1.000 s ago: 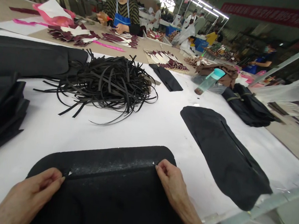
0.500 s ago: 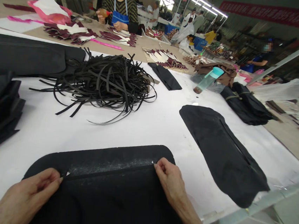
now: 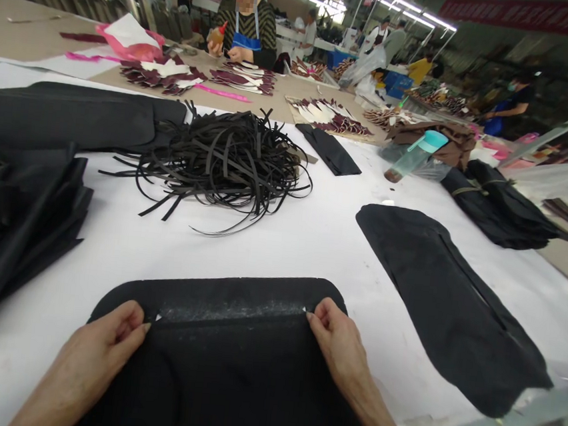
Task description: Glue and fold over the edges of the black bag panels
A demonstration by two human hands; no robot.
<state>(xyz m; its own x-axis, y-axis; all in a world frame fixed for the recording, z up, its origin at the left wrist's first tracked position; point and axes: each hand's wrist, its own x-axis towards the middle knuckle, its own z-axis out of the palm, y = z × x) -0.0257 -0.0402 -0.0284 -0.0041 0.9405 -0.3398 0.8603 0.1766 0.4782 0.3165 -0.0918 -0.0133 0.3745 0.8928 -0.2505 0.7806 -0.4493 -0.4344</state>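
A black fabric panel [image 3: 228,375] with rounded corners lies on the white table [image 3: 311,242] right in front of me. A shiny, dusty band runs across it near its far edge. My left hand [image 3: 100,346] pinches the upper layer of the panel at the left end of that band. At the right end, my right hand [image 3: 339,342] pinches the same layer, fingers pressed together on the cloth.
A heap of thin black strips [image 3: 223,160] lies beyond the panel. A second black panel [image 3: 446,302] lies to the right, folded black fabric [image 3: 12,214] to the left. A teal-capped bottle [image 3: 412,157] stands at the back. A person in a blue apron [image 3: 244,25] works at the far table.
Both hands stay pinched on the panel. The view has shifted a little, so the panel and hands sit further right in the picture.
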